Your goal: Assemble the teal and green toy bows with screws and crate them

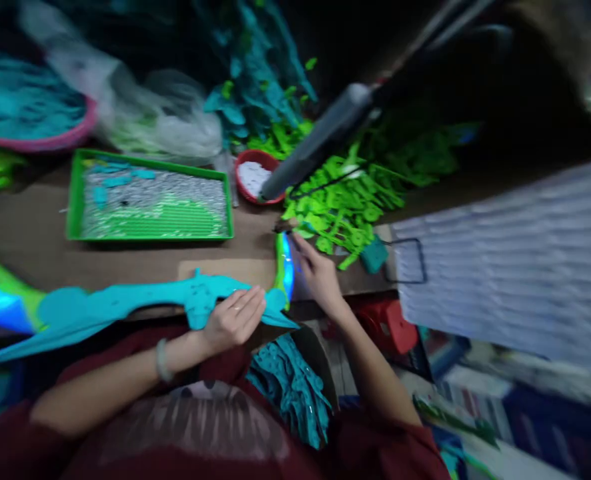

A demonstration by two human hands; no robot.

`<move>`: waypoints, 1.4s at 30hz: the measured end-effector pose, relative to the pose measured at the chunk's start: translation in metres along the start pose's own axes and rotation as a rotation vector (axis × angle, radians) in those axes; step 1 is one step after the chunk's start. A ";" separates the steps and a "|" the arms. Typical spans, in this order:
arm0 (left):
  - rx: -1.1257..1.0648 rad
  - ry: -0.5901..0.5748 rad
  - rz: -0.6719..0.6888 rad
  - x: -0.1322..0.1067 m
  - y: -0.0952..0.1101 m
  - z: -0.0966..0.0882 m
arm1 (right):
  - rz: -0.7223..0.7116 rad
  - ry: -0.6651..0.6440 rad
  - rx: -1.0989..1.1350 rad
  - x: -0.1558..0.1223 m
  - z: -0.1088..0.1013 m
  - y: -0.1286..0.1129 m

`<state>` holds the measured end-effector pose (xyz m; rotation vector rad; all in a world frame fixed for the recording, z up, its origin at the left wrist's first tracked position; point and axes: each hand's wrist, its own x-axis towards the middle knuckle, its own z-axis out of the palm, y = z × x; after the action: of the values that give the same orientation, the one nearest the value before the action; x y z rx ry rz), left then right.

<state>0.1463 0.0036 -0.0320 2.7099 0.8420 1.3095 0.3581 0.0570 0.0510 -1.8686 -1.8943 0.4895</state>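
Observation:
A long turquoise plastic piece (160,291), shaped like the body of a toy bow, lies along the table's front edge. My left hand (235,320) holds it near its right end, fingers stretched together across it and thumb hidden. At that end a curved green and blue limb (284,267) stands out away from me. My right hand (318,270) is closed at this limb's far tip, beside a small dark blurred bit. Another green and blue limb (5,300) meets the turquoise piece at the left.
Behind are a green tray (150,237) of small metal parts, a red bowl (238,183) of white pieces, and a heap of lime-green parts (345,200). A grey cylindrical tool (320,137) slants above. Turquoise parts (295,387) fill a container below; a pink-rimmed basin (75,137) stands left.

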 end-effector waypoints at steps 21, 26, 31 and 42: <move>0.402 0.125 -0.493 -0.126 -0.024 -0.230 | -0.748 -0.476 -0.173 -0.050 0.080 -0.190; 0.150 0.097 -0.213 -0.085 -0.023 -0.180 | -0.744 -0.263 -0.430 0.033 0.078 -0.227; 0.158 -0.257 -0.107 -0.012 -0.027 -0.103 | -1.074 -0.258 -0.551 0.111 0.144 -0.274; 0.120 -0.582 -0.240 0.060 -0.039 -0.049 | -0.811 -0.393 -0.677 0.068 -0.019 -0.090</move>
<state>0.1227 0.0549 0.0335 2.7217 1.1352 0.3970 0.2926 0.1214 0.1190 -1.1494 -3.1211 -0.0922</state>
